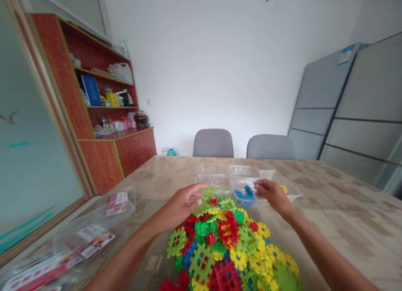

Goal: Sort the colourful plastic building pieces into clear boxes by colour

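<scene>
A heap of flat plastic interlocking pieces (pixel 216 240) in red, yellow, green and blue lies in front of me. Some are flower-shaped discs, others notched square frames. Over the heap's far left edge, my left hand (pixel 186 203) has its fingers stretched out beside light green pieces (pixel 207 194), with nothing visible in it. My right hand (pixel 271 193) is at a clear plastic container (pixel 262 203), its fingers bent against a tilted blue piece (pixel 250 191). Other blue pieces lie beneath that one. A yellow piece (pixel 283 189) shows just past the right hand, in the neighbouring clear container (pixel 295 190).
More clear containers (pixel 213 169) stand behind the heap. At the left lie clear packages with red and white labels (pixel 94 236). Two grey chairs (pixel 213 142) are at the table's (pixel 339 199) far side. A wooden cabinet (pixel 132 144) and grey cupboards (pixel 317 98) flank the room.
</scene>
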The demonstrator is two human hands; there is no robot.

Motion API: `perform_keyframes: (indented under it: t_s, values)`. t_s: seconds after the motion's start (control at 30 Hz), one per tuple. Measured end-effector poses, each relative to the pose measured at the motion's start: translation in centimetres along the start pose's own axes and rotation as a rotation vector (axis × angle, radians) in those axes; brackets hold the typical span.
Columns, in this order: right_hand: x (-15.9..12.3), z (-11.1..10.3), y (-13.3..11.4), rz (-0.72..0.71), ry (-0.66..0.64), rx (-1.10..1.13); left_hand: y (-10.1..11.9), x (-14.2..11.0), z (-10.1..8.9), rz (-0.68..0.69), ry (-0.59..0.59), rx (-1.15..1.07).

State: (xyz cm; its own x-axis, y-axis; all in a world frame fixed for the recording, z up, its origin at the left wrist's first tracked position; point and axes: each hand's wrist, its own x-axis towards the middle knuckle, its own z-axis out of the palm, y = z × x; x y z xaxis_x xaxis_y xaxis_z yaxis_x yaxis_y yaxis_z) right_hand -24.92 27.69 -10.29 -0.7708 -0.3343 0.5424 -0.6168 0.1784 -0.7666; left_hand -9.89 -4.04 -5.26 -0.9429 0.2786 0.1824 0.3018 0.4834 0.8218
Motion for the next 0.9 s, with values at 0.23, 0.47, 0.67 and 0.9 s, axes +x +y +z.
perform_keyframes:
  t_s: [0.23, 0.47, 0.67, 0.9]
  values:
    - [-2.0, -1.6, -2.2, -0.016, -0.235, 0.050, -1.2, -1.2, -1.8, -0.097, -0.116, 0.443]
    - [-5.1, -0.5, -6.9, -0.131, -0.656, -0.101, -0.9, -1.4, -0.1, -0.113, -0.261, 0.526]
    - [-6.9, 2.4, -7.9, -0.227, -0.632, -0.251, -0.4, -1.2, 1.9, -0.053, -0.273, 0.553]
    - [-6.3, 2.6, -8.6, -0.259, -0.574, -0.175, -0.3, -1.4, 2.7, -0.052, -0.268, 0.605]
